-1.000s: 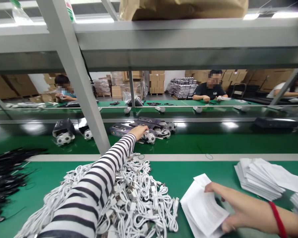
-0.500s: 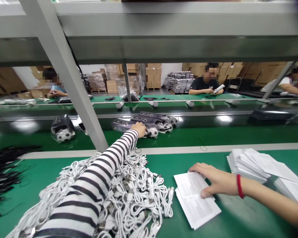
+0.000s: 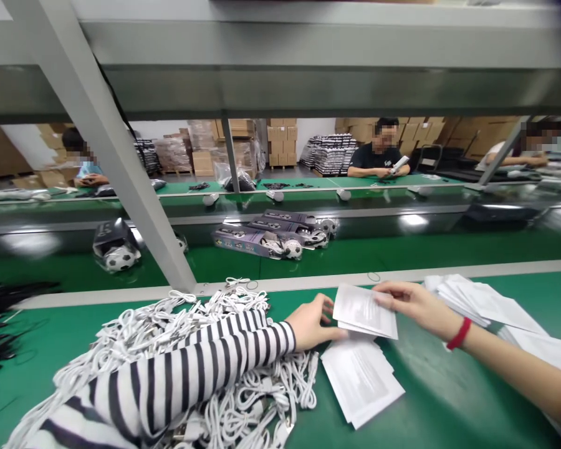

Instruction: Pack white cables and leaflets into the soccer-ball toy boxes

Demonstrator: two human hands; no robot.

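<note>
My right hand (image 3: 414,305), with a red band (image 3: 459,333) on its wrist, pinches a few printed white leaflets (image 3: 364,312) at their right edge, holding them above the bench. My left hand (image 3: 314,323), in a black-and-white striped sleeve (image 3: 191,362), is open, its fingertips just by the leaflets' left edge. Below them, a stack of printed white leaflets (image 3: 359,381) lies on the green bench (image 3: 442,386). My left forearm rests on a heap of white cables (image 3: 234,299), which it partly hides.
A pile of white sheets (image 3: 477,305) lies at the right, and black cables (image 3: 0,324) at the far left. Boxed soccer balls (image 3: 257,242) sit on a green conveyor (image 3: 378,255) beyond a grey rail. A steel strut (image 3: 107,149) slants across the view. Co-workers sit at a far bench.
My left hand has come back from the boxed soccer balls to the leaflets. My right hand has lifted some leaflets off the stack. The view has shifted slightly.
</note>
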